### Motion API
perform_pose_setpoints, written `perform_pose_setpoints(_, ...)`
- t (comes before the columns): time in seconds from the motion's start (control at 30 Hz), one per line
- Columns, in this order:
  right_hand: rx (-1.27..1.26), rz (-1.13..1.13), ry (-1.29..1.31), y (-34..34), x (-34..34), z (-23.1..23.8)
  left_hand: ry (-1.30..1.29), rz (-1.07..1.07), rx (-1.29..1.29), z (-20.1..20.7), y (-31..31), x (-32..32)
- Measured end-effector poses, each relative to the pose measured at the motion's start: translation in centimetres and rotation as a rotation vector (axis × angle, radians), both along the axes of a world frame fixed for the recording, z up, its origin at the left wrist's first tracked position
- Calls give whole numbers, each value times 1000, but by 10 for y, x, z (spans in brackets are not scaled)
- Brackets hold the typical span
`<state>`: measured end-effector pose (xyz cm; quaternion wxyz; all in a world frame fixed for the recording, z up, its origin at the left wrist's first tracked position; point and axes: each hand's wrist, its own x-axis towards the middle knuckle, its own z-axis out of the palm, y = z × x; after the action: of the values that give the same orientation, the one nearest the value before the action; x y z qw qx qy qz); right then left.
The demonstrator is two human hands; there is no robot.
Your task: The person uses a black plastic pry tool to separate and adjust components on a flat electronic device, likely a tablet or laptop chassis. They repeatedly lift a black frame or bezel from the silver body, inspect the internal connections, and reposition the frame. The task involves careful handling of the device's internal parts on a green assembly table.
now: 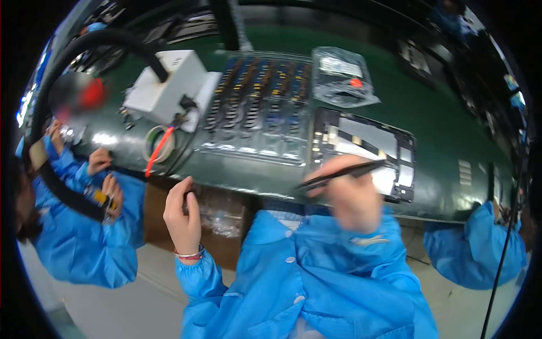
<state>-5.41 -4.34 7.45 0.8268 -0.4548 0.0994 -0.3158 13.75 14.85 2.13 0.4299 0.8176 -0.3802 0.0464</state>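
Observation:
My right hand, blurred by motion, grips black tweezers. Their tips point right, over an opened tablet with silvery panels and a dark frame. Whether they touch it, I cannot tell. Left of the tablet lies a clear plastic tray with rows of small dark and yellow-marked parts. At the table's front edge, my left hand is raised with index finger and thumb curled close together. A small dark spot shows between them, too unclear to name.
A clear bag with a red dot lies behind the tablet. To the left are a white box, a tape roll and an orange-red strip. A black hose arches there. Co-workers in blue sit on both sides. A cardboard box stands below the edge.

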Motion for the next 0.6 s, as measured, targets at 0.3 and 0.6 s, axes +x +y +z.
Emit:
perform_pose_setpoints(0.3,-746,-368,578,-183,-57,-17,-274,-920,131,39,-223,-75)
perform_pose_setpoints(0.6,-784,-261,703,-178,-68,-36,-352,-802,102,5,-270,-94)
